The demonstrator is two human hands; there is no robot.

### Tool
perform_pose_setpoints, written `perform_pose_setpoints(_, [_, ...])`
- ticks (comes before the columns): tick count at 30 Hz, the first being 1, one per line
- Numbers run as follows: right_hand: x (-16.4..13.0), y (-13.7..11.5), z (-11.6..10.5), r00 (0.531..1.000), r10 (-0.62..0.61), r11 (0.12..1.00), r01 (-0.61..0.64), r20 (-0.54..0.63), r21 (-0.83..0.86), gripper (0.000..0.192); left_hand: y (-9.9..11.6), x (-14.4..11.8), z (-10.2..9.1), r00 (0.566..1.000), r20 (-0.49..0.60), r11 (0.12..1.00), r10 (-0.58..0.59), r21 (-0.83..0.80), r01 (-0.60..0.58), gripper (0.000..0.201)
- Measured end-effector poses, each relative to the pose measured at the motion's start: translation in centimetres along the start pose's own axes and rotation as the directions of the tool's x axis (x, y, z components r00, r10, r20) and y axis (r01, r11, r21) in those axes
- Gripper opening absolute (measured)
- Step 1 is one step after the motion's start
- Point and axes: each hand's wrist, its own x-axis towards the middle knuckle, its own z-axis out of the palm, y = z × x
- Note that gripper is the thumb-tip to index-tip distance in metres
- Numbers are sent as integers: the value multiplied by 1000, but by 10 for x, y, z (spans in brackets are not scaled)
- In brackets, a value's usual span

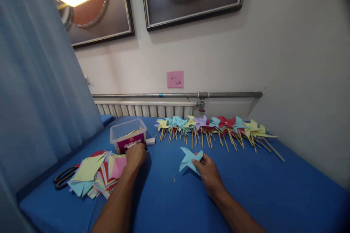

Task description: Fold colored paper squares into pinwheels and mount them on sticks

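Bare forearms (232, 211) stretch over a bench covered in smooth blue cloth (164, 207), each ending in a hand. Pinched between the thumb and fingers of the right hand (209, 174) is a light blue folded-paper pinwheel (188, 159), its pointed blades spreading out to the left of that hand, above the cloth. The left hand (136, 156) is at the near side of a clear plastic box with a purple label (119, 131); its fingertips are hidden, so whether it grips anything cannot be told. Thin pale wooden sticks (133, 132) lie inside that box, beyond the left hand, and a small white block-shaped packet (150, 141) sits just to the right of the box. Left of the left hand spreads a loose pile of yellow, pink, red and blue paper pieces (90, 167), with black-handled scissors (64, 177) partly under its outer edge. Between the two hands, nearer the camera, one short thin pale sliver (174, 178) lies alone. Beyond the right hand runs a long row of multicoloured paper pinwheels on wooden sticks (201, 123), heads toward the wall, sticks pointing back toward the hands.
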Motion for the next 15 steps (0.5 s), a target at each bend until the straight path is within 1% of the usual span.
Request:
perform_pose_setpoints(3, [-1,-1,-1,1000,-4,1000,4,-7,-1,34,-6,3,-2,998,66,1000,6,-13,-5,30])
perform_pose_setpoints(5, [-1,-2,-1,1000,-2,1000,2,-14,23,33,-9,5,-3,996,90,1000,12,-16,-11,29])
perform_pose_setpoints(11, [0,0,-2,1000,4,998,-4,-4,56,33,-10,5,-2,997,75,1000,-1,1,1,30])
perform_pose_setpoints(15, [2,3,-4,1000,2,987,1,-22,159,37,-10,5,-1,997,79,1000,6,0,-6,30])
